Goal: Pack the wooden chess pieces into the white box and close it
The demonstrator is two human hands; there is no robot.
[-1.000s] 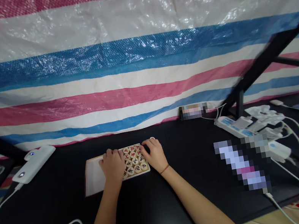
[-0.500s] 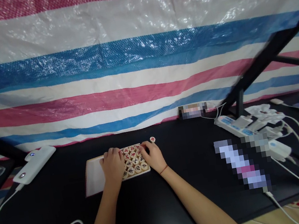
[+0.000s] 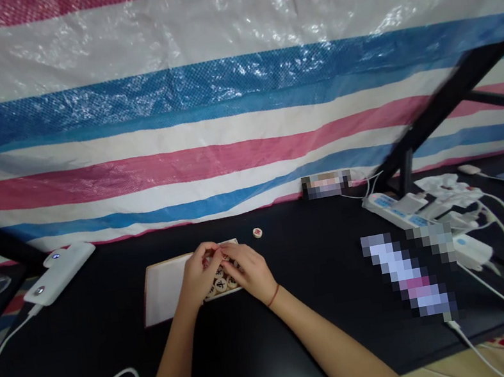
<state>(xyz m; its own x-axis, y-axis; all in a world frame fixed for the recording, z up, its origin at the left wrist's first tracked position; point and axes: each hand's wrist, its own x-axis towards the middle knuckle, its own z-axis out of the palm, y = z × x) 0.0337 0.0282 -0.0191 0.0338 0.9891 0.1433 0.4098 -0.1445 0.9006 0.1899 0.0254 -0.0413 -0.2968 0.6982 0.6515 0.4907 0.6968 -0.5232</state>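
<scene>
A shallow open box holds round Chinese chess pieces with red and black characters. Its lid flap, white inside, lies folded out to the left. My left hand is over the box's left side, fingers curled and thumb bent inward. From the right, my right hand reaches over the pieces, its fingers drawn together. Both sets of fingertips meet above the upper rows, and whatever they pinch is hidden. A single red-marked chess piece lies on the table beyond my right hand.
A white power bank with a cable is at left on the black table. To the right are a loaded power strip, a blurred-out device and trailing cords. Striped sheeting hangs behind.
My hands have moved closer together over the box, so their fingertips now meet and cover more of the pieces. The loose piece stays on the table.
</scene>
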